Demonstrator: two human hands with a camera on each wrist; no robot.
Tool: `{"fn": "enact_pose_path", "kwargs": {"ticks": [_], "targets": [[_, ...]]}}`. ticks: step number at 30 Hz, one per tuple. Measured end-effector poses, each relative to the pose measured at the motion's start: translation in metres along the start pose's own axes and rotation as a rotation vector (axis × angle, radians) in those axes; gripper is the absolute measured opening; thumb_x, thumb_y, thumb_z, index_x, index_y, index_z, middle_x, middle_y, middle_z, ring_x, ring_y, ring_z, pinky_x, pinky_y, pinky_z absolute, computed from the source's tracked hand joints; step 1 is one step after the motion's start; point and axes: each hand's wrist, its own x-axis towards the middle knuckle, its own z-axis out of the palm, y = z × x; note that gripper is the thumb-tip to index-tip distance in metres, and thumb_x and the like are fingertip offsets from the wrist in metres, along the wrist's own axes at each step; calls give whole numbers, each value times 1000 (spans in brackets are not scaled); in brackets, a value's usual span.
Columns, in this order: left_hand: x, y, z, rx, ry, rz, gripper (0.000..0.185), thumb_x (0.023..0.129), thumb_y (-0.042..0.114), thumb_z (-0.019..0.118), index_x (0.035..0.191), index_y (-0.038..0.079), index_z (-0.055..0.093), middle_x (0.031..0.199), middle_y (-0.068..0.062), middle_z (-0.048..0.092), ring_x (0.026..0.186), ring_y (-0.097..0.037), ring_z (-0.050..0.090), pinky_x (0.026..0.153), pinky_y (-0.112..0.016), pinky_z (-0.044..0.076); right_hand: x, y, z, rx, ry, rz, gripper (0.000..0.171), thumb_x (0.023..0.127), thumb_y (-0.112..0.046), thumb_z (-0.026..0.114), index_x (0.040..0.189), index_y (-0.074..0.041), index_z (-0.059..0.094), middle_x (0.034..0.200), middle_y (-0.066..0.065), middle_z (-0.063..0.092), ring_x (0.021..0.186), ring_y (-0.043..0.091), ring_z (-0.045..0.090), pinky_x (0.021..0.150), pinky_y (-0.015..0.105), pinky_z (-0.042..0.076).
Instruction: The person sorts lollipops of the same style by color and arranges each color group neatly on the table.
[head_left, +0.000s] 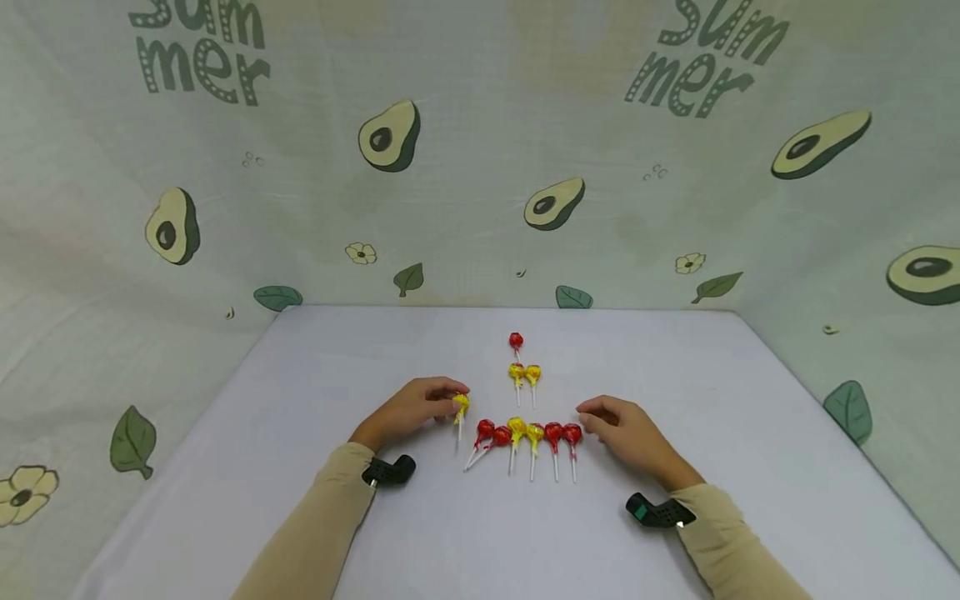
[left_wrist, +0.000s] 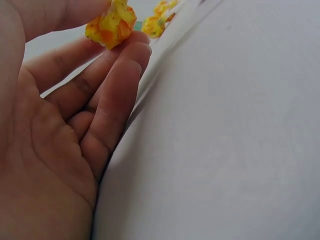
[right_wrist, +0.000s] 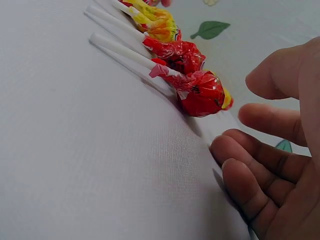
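Note:
My left hand pinches a yellow lollipop between thumb and fingers at the left end of a row. In the left wrist view that wrapped yellow lollipop shows orange patches; its stick is hidden there. Along the row lie two red lollipops with slanted sticks, two yellow lollipops, then two more red lollipops. Just right of the row's end, my right hand rests on the table, fingers loosely bent and holding nothing. Nearest to it is the end red lollipop, apart from the fingertips.
Behind the row, two yellow lollipops lie side by side, with a single red lollipop beyond the left one. Everything sits on a white table. A cloth backdrop printed with avocados and leaves hangs behind and at the sides.

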Motion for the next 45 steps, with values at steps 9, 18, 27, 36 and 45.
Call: {"fn": "enact_pose_path", "kwargs": {"ticks": [9, 18, 27, 36, 45], "targets": [[-6, -1, -2, -40, 44, -48, 34, 97, 31, 68, 126, 14, 66, 106, 1, 67, 89, -20, 60, 76, -32, 50, -2, 4, 10, -27, 10, -24, 28, 97, -34, 67, 117, -14, 70, 110, -3, 68, 99, 16, 61, 83, 37, 49], [-5, -2, -3, -69, 55, -10, 29, 96, 29, 69, 121, 14, 68, 106, 0, 68, 90, -20, 60, 78, -32, 50, -4, 1, 13, -57, 53, -71, 24, 97, -30, 67, 115, -15, 71, 107, -4, 68, 94, 15, 60, 81, 35, 48], [0, 2, 3, -45, 63, 18, 30, 97, 29, 68, 123, 13, 67, 108, 1, 68, 93, -19, 61, 81, -33, 50, -8, 3, 8, -77, 71, -74, 24, 98, -31, 66, 114, -15, 71, 105, -4, 67, 90, 15, 58, 79, 35, 47], [-1, 0, 4, -59, 50, -15, 30, 99, 31, 65, 123, 14, 66, 106, 0, 67, 92, -20, 61, 79, -33, 52, -9, 3, 10, -94, 69, -51, 22, 98, -29, 66, 115, -16, 71, 106, -5, 67, 91, 14, 58, 80, 34, 48], [6, 8, -1, -188, 82, -82, 34, 99, 28, 64, 129, 11, 65, 107, -7, 65, 92, -24, 62, 81, -33, 55, -8, 2, 11, -81, 69, -52, 20, 98, -28, 67, 112, -16, 72, 103, -5, 66, 89, 14, 56, 80, 35, 47]]}}
